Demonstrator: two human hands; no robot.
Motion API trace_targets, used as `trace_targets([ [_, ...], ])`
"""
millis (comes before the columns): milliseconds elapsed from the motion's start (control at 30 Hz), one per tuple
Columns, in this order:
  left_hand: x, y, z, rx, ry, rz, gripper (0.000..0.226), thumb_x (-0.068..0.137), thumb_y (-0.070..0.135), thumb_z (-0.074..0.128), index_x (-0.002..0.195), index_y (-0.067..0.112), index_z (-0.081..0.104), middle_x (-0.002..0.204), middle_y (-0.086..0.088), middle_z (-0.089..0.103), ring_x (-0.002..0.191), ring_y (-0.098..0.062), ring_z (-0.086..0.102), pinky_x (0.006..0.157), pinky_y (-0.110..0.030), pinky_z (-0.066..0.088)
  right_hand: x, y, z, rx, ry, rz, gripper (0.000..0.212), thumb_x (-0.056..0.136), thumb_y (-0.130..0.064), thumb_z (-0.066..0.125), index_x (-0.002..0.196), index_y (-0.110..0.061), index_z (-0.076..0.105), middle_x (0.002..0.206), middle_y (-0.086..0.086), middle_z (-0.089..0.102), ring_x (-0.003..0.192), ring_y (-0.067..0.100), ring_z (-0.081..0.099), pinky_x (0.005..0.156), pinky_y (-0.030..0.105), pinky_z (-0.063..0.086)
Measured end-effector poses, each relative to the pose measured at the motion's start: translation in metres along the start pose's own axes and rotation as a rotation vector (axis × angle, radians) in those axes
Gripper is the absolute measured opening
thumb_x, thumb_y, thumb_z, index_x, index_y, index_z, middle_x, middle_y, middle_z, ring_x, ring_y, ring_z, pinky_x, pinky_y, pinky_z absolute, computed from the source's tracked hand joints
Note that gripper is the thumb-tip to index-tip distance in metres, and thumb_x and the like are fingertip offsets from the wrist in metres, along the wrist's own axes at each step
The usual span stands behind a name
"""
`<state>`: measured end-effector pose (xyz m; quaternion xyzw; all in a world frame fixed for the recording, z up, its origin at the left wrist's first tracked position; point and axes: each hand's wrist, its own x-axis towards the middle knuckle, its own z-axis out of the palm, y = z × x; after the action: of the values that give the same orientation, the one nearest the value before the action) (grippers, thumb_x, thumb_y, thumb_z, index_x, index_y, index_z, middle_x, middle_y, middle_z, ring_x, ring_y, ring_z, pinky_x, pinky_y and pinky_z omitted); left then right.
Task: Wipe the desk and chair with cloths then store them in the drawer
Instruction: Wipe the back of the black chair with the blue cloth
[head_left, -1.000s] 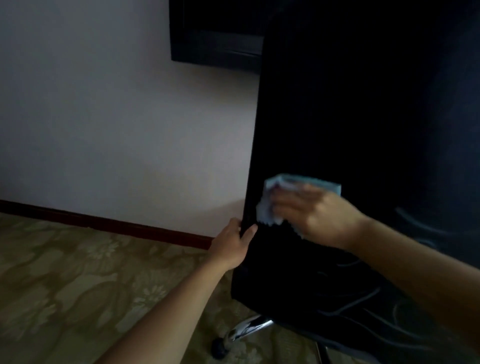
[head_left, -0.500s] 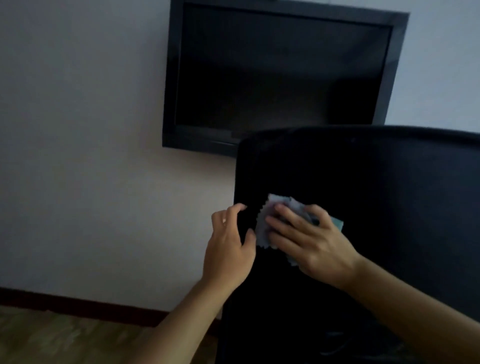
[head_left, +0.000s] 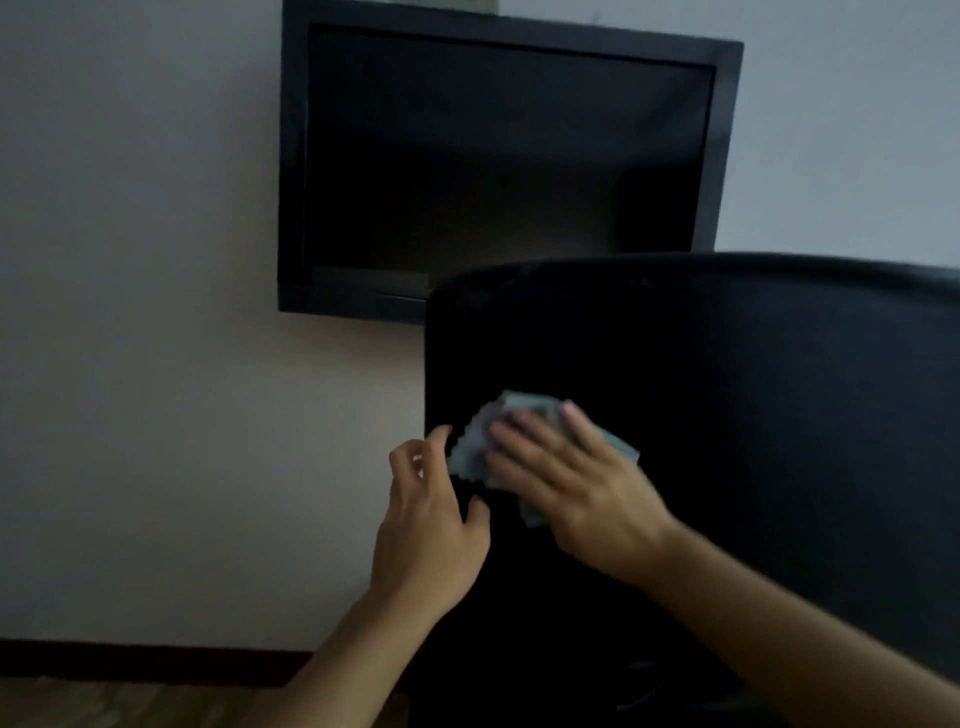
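Observation:
The black chair (head_left: 753, 415) shows its tall backrest, filling the right half of the view. A light blue cloth (head_left: 475, 444) lies flat against the backrest near its left edge. My right hand (head_left: 576, 488) presses the cloth onto the backrest with straight, spread fingers. My left hand (head_left: 431, 530) grips the backrest's left edge, thumb on the front and fingers curled behind it. The desk and the drawer are out of view.
A dark flat screen (head_left: 498, 166) hangs on the pale wall (head_left: 156, 364) behind the chair. A dark baseboard (head_left: 130, 662) runs along the bottom of the wall above a strip of patterned floor (head_left: 104, 706).
My view tilted upward, bringing the screen and the chair's top edge into sight. My right hand slid the cloth up the backrest, and my left hand moved higher along its edge.

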<state>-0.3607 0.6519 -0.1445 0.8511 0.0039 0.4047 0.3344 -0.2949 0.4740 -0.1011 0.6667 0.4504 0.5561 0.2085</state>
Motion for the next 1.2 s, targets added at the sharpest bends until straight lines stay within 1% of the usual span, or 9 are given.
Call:
trace_targets([
  [100,-0.008,0.016,0.005,0.099,0.072,0.075,0.064,0.089,0.024,0.062,0.144,0.023,0.03,0.145,-0.002,0.025,0.13,-0.026,0.041,0.097,-0.041,0.05,-0.008,0.046,-0.018,-0.024,0.162,0.249,0.05,0.091,-0.01,0.044,0.141,-0.007,0.048,0.15,0.011,0.041,0.143,0.035,0.031,0.118,0.055,0.017],
  [200,-0.016,0.046,0.026,0.073,0.13,0.25,0.066,0.086,0.016,0.063,0.145,0.017,0.035,0.154,-0.009,0.027,0.14,-0.029,0.034,0.107,-0.041,0.042,-0.034,0.06,-0.027,-0.009,0.248,0.442,0.046,0.097,-0.009,0.038,0.142,-0.003,0.046,0.151,0.015,0.039,0.144,0.037,0.027,0.118,0.058,0.016],
  [333,-0.023,0.076,0.055,0.078,0.082,0.425,0.059,0.081,0.009,0.065,0.136,0.008,0.045,0.156,-0.011,0.031,0.147,-0.026,0.028,0.115,-0.039,0.033,-0.078,-0.002,-0.007,0.121,0.255,0.41,0.035,0.096,-0.014,0.053,0.129,-0.003,0.061,0.144,0.014,0.049,0.141,0.033,0.035,0.114,0.058,0.027],
  [467,-0.038,0.072,0.072,0.201,-0.047,0.557,0.052,0.078,0.012,0.067,0.128,0.01,0.052,0.156,-0.007,0.031,0.149,-0.021,0.022,0.113,-0.035,0.032,-0.127,-0.024,-0.002,0.242,0.213,0.392,0.025,0.091,-0.016,0.062,0.113,-0.012,0.072,0.129,0.005,0.064,0.134,0.023,0.048,0.094,0.041,0.046],
  [567,-0.037,0.067,0.075,0.25,-0.048,0.626,0.047,0.081,0.012,0.065,0.127,0.01,0.056,0.153,-0.009,0.037,0.148,-0.022,0.027,0.111,-0.035,0.033,-0.146,0.005,-0.013,0.223,0.194,0.338,0.031,0.096,-0.011,0.047,0.115,-0.013,0.071,0.134,0.005,0.06,0.135,0.023,0.046,0.094,0.04,0.042],
  [700,-0.037,0.075,0.082,0.255,0.008,0.613,0.041,0.085,0.015,0.055,0.125,0.009,0.058,0.148,-0.013,0.039,0.146,-0.026,0.029,0.112,-0.036,0.033,-0.165,0.04,-0.024,0.129,0.299,0.56,0.037,0.093,-0.005,0.042,0.118,-0.01,0.069,0.138,0.005,0.057,0.137,0.025,0.044,0.098,0.044,0.038],
  [800,-0.044,0.079,0.097,0.292,0.01,0.634,0.045,0.083,0.014,0.056,0.127,0.007,0.058,0.151,-0.016,0.036,0.148,-0.028,0.025,0.113,-0.037,0.03,-0.184,0.008,-0.009,0.13,0.284,0.664,0.044,0.095,-0.009,0.036,0.133,-0.011,0.058,0.146,0.007,0.048,0.141,0.027,0.038,0.111,0.046,0.033],
  [1000,-0.054,0.086,0.116,0.381,0.041,0.614,0.066,0.081,0.011,0.06,0.144,0.009,0.043,0.161,-0.018,0.018,0.151,-0.032,0.013,0.116,-0.05,0.025,-0.241,-0.058,0.012,0.232,0.067,0.515,0.044,0.099,-0.014,0.032,0.14,-0.014,0.05,0.148,0.003,0.042,0.144,0.025,0.032,0.114,0.049,0.032],
  [1200,-0.058,0.108,0.14,0.371,0.084,0.86,0.071,0.079,0.011,0.06,0.147,0.013,0.04,0.16,-0.013,0.027,0.149,-0.031,0.022,0.118,-0.05,0.024,-0.221,0.005,0.01,0.223,0.335,0.775,0.042,0.1,-0.013,0.035,0.139,-0.004,0.047,0.149,0.014,0.041,0.142,0.035,0.033,0.115,0.055,0.027],
])
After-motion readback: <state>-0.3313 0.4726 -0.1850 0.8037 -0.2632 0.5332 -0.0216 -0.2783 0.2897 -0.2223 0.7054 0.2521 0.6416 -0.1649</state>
